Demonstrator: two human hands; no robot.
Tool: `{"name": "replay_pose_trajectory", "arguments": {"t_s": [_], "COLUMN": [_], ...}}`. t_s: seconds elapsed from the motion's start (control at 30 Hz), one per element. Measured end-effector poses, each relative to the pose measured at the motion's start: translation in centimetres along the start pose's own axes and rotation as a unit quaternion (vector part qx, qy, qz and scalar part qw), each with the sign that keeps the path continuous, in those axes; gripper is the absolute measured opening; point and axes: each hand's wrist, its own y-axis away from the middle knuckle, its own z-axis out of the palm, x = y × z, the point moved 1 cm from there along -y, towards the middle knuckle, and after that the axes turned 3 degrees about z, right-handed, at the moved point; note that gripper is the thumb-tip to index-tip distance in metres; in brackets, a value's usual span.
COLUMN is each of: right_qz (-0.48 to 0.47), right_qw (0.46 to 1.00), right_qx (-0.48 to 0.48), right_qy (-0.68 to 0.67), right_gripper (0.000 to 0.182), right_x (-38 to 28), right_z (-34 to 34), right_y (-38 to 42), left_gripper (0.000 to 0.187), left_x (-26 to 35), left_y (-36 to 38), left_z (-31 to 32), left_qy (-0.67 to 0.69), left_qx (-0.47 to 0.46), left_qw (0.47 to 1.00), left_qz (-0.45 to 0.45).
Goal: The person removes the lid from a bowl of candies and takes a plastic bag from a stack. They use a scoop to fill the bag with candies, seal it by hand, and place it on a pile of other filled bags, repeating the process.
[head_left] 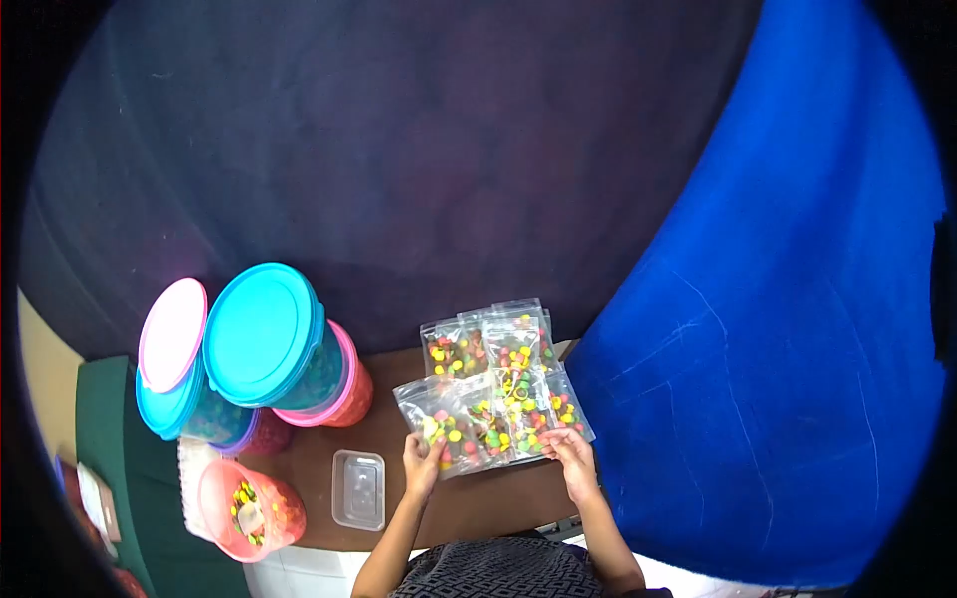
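Arranging the filled bags seems the step in hand: on the worktop, the left hand grips the near-left bag; the right hand is at the near-right edge, its grip unclear; shifting one calls for a light pinch

You have no text, label, brand, number or sign in view that can be read.
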Motion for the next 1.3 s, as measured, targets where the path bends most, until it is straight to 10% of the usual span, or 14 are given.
{"name": "replay_pose_trajectory", "arguments": {"t_s": [0.47,1.3], "right_qz": [0.086,0.046], "right_qw": [0.993,0.857], "right_qx": [-0.077,-0.441], "right_qy": [0.013,0.263], "right_gripper": [0.011,0.008], "right_x": [-0.5,5.8], "right_z": [-4.3,12.4], "right_y": [-5.0,4.3], "left_gripper": [0.074,0.060], "left_x": [-2.2,-1.0], "left_y": [0.1,18.5], "left_z": [5.5,-11.2], "left_qy": [-0.425,-0.090], "left_qx": [0.030,0.181], "left_qw": [0.901,0.979], "left_qz": [0.079,0.041]}}
